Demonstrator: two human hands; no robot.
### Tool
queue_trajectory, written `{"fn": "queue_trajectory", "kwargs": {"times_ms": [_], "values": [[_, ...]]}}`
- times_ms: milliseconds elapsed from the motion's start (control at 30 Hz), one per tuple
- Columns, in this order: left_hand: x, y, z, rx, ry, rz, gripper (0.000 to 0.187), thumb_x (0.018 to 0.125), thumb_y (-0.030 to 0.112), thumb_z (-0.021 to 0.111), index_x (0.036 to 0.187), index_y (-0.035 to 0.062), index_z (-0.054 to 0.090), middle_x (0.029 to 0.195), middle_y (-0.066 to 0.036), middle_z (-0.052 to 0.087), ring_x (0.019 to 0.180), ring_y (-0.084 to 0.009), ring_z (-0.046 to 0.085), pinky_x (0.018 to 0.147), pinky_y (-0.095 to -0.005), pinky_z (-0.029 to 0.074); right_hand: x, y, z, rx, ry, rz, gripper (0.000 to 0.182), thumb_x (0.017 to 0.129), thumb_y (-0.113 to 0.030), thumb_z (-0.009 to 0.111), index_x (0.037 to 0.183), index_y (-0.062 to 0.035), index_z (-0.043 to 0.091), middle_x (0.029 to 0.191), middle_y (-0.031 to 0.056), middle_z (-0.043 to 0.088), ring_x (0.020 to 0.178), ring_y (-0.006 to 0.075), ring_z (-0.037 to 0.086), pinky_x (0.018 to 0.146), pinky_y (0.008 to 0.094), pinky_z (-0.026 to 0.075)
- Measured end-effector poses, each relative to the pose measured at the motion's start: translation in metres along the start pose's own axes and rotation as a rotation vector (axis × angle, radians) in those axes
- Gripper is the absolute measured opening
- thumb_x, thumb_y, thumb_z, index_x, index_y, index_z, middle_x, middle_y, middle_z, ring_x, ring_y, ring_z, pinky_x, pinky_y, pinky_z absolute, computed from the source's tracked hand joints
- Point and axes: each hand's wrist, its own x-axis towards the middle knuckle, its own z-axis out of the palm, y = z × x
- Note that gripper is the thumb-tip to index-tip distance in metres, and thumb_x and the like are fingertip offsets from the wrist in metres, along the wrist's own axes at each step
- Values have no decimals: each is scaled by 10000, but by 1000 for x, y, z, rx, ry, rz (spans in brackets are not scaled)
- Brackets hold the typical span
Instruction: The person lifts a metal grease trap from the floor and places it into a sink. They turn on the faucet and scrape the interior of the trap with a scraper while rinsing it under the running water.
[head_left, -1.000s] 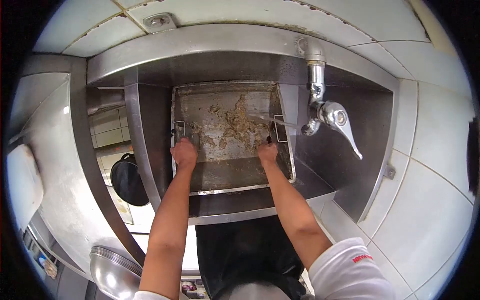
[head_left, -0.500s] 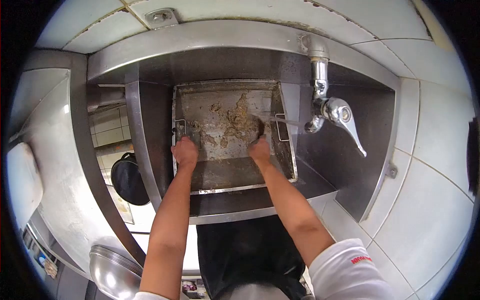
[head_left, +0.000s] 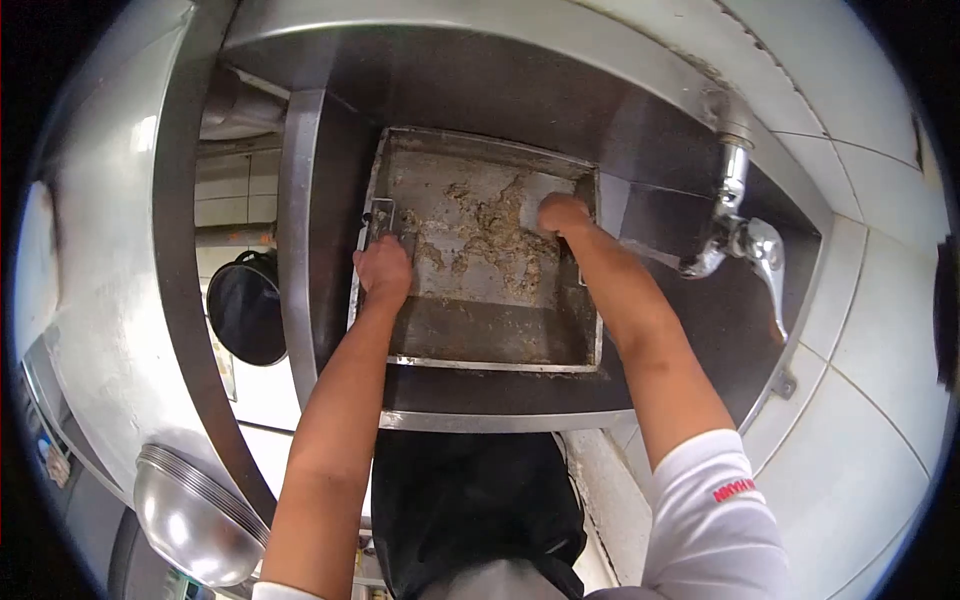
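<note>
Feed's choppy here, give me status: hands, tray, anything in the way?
Left hand gripping the tray's left rim by the handle. Right hand down on the food residue inside the metal tray, which sits in the sink. Faucet off right, clear of both.

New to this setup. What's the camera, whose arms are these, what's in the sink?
There is no machine here: these are a person's two bare arms, filmed by one camera worn on the head, looking down with a fisheye lens, which is why the edges curve. The person stands at a steel sink. In it sits a shallow rectangular metal tray, its floor smeared with brownish food residue. The left hand grips the tray's left rim beside a small wire handle. The right hand presses down on the residue near the tray's far right corner; whether it holds a cloth or scrubber cannot be seen. A tap with a lever is mounted on the right. Lower left are a black pan and a steel bowl.
</note>
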Motion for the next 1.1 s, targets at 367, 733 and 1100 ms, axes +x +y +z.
{"fn": "queue_trajectory", "kwargs": {"times_ms": [367, 733, 1100], "values": [[0, 0, -4, 28, -45, -11, 191, 789, 150, 396, 839, 82, 567, 759, -83, 605, 754, -201, 582, 715, -323, 365, 12, -14, -1, -160, -145, -207, 151, 683, -84, 481, 678, 44, 561, 703, 162, 557, 572, 244, 543, 476, 380, 407], [1, 2, -2, 78, -21, -1, 205, 793, 155, 376, 824, 80, 564, 758, -76, 606, 744, -201, 584, 717, -332, 366, -26, -20, 11, -225, -61, -256, 146, 586, -78, 515, 609, 51, 579, 686, 236, 566, 687, 317, 583, 578, 387, 451], [4, -1, 2, 21, -36, 5, 224, 795, 158, 365, 831, 89, 575, 765, -85, 610, 743, -211, 586, 713, -338, 367, -43, -1, 50, -550, -194, -550, 201, 664, -87, 502, 794, 24, 607, 892, 206, 570, 846, 313, 561, 667, 373, 463]]}}
